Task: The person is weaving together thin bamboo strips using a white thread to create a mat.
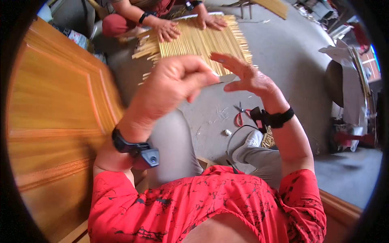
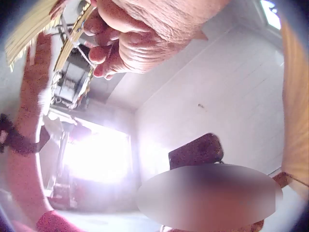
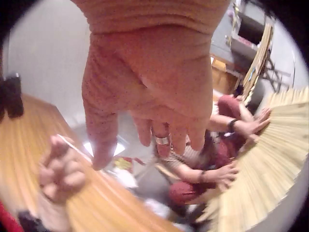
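My left hand is raised in front of me, its thumb and fingertips pinching a thin white strand. In the right wrist view the strand slants from those fingertips toward my right thumb. My right hand is held up across from it, fingers extended and thumb apart; one finger wears a ring. Beyond both hands, a mat of thin wooden sticks lies low over the floor. Another person's hands, one of them a hand at the mat's left, rest flat on it.
On the grey floor lie a red-handled tool with dark jaws and some loose white scraps. A wooden panel stands close on my left. More sticks lie near my shoe. Clutter stands at the right.
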{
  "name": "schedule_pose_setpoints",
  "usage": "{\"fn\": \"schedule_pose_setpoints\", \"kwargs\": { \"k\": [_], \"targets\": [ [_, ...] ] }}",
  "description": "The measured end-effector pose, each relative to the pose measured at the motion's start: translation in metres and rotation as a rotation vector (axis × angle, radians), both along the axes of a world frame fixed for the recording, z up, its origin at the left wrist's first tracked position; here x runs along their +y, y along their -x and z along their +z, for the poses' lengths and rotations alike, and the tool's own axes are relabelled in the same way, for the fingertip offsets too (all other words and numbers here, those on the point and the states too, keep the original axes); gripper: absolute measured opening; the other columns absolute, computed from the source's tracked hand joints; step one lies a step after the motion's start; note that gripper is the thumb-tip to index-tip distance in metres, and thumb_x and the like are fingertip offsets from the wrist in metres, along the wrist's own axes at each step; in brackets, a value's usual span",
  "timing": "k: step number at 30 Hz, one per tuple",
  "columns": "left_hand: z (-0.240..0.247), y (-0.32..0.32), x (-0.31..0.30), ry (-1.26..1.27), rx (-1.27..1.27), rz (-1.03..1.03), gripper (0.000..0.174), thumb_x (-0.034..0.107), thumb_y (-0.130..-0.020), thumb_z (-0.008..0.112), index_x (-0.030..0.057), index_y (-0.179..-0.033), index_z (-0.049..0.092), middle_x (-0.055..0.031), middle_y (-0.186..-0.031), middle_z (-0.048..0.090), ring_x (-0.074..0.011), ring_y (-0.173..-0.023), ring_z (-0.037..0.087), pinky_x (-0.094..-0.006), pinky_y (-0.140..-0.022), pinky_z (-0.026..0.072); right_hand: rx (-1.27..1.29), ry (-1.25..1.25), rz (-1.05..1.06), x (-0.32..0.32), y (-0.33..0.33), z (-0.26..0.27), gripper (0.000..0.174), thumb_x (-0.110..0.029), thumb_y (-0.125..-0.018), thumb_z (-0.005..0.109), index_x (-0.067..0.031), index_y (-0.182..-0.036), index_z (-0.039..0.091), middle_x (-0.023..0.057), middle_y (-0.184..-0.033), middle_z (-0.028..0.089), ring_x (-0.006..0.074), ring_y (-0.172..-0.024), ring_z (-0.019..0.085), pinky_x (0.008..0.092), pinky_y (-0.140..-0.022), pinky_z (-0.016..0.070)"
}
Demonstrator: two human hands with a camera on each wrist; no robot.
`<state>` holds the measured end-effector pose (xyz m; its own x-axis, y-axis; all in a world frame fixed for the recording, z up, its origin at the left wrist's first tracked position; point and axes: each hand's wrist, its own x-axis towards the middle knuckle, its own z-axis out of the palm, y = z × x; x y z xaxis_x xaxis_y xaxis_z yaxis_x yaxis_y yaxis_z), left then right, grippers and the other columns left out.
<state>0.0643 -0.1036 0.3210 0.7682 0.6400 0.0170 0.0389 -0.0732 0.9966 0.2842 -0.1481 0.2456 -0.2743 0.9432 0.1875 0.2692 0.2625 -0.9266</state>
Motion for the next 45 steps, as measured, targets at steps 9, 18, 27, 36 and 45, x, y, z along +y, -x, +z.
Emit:
{"fn": "schedule_pose_setpoints", "kwargs": {
  "k": [9, 18, 27, 36, 45],
  "targets": [
    [0.036, -0.014, -0.009, 0.173, -0.558, -0.012, 0.018, 0.018, -0.087, 0.052, 0.0017, -0.091, 0.058, 0.0007, -0.054, 0.046, -0.0051, -0.045, 0.037, -0.0182, -0.043, 0.0286, 0.384, 0.366, -0.001, -0.111, 0.050, 0.049, 0.022, -0.020, -0.092, 0.044, -0.0001, -0.088, 0.054, -0.0009, -0.063, 0.052, 0.0065, -0.060, 0.054, 0.0261, -0.067, 0.0481],
    [0.007, -0.063, 0.024, 0.325, -0.728, 0.137, 0.019, 0.024, -0.085, 0.055, 0.0057, -0.090, 0.058, -0.0004, -0.055, 0.048, -0.0056, -0.042, 0.031, -0.0205, -0.048, 0.0304, 0.291, 0.213, -0.434, -0.096, -0.019, 0.023, 0.018, -0.018, -0.088, 0.050, -0.0025, -0.084, 0.058, -0.0005, -0.062, 0.051, 0.0061, -0.054, 0.049, 0.0200, -0.053, 0.0445],
    [-0.075, -0.096, 0.026, 0.589, -0.590, 0.190, 0.019, 0.025, -0.086, 0.055, 0.0078, -0.094, 0.056, -0.0029, -0.063, 0.054, -0.0067, -0.047, 0.037, -0.0229, -0.051, 0.0353, 0.515, 0.096, -0.966, -0.086, -0.067, -0.005, 0.013, -0.015, -0.077, 0.065, -0.0028, -0.078, 0.063, -0.0007, -0.063, 0.054, 0.0070, -0.053, 0.050, 0.0215, -0.053, 0.0463],
    [-0.077, -0.093, 0.038, 0.401, -0.614, 0.105, 0.017, 0.020, -0.087, 0.051, 0.0036, -0.091, 0.056, -0.0090, -0.072, 0.061, -0.0103, -0.057, 0.048, -0.0257, -0.055, 0.0438, -0.201, 0.542, -0.845, -0.074, -0.092, -0.050, 0.017, -0.016, -0.069, 0.067, -0.0006, -0.073, 0.062, 0.0050, -0.058, 0.056, 0.0088, -0.049, 0.053, 0.0231, -0.046, 0.0455],
    [-0.060, -0.092, 0.007, 0.178, -0.093, 0.009, 0.015, 0.015, -0.084, 0.056, 0.0017, -0.088, 0.063, 0.0066, -0.055, 0.047, 0.0000, -0.040, 0.032, -0.0143, -0.036, 0.0229, -0.084, 0.056, -0.525, -0.063, -0.048, -0.020, 0.041, -0.009, -0.081, 0.056, -0.0082, -0.121, 0.045, 0.0112, -0.119, 0.048, 0.0228, -0.097, 0.056, 0.0314, -0.079, 0.0464]
  ]
}}
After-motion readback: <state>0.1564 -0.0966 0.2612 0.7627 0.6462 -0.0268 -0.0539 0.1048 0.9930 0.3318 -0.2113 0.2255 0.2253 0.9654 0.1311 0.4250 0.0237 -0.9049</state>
